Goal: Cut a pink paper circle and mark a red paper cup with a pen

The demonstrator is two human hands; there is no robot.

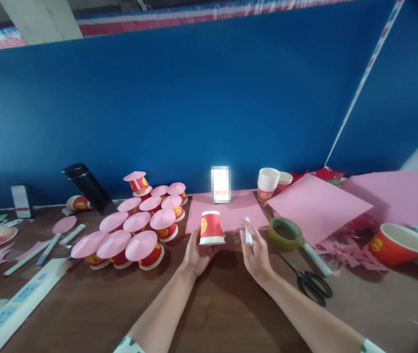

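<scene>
My left hand (195, 255) is closed around a red paper cup (211, 228) turned upside down, its white rim resting near the table. My right hand (255, 250) is closed on a small white glue stick (248, 233), held upright just right of the cup. Both hands sit in front of a pink paper sheet (227, 208) lying on the brown table (216, 304). To the left stands a cluster of several upside-down red cups topped with pink paper discs (141, 235).
A tape roll (285, 233), black scissors (310, 282) and a white pen lie to the right. Pink sheets (314, 206), pink scraps, a red bowl (400, 242) and stacked cups (270, 184) are further right. A power strip (17, 306), black flask (87, 188) and sticks lie left.
</scene>
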